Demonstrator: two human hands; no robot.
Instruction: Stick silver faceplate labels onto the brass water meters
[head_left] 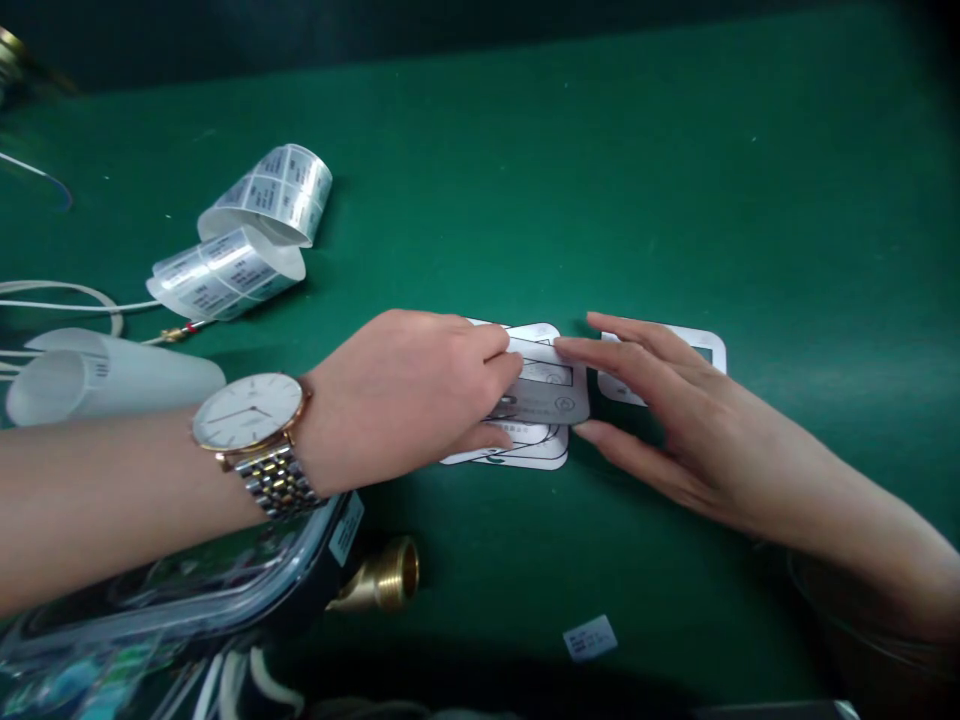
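Observation:
My left hand (420,390), with a wristwatch (247,412) above it on the wrist, is closed with curled fingers on a grey printed label plate (551,405). Beneath that plate lie several white printed label sheets (544,455) with rounded corners, partly covered by the hand. The thumb and index finger of my right hand (675,410) meet the plate's right end at its upper and lower corners, while the other fingers stretch out. Under those fingers is another white label sheet (712,345) with a dark window, lying apart on the green table.
Two curled rolls of silver labels (281,190) (225,275) sit at the upper left. Nearby are white cables (75,300) and a rolled white sheet (127,378). A clear-lidded device (247,570), a brass fitting (390,575) and a loose label (590,638) lie nearer me.

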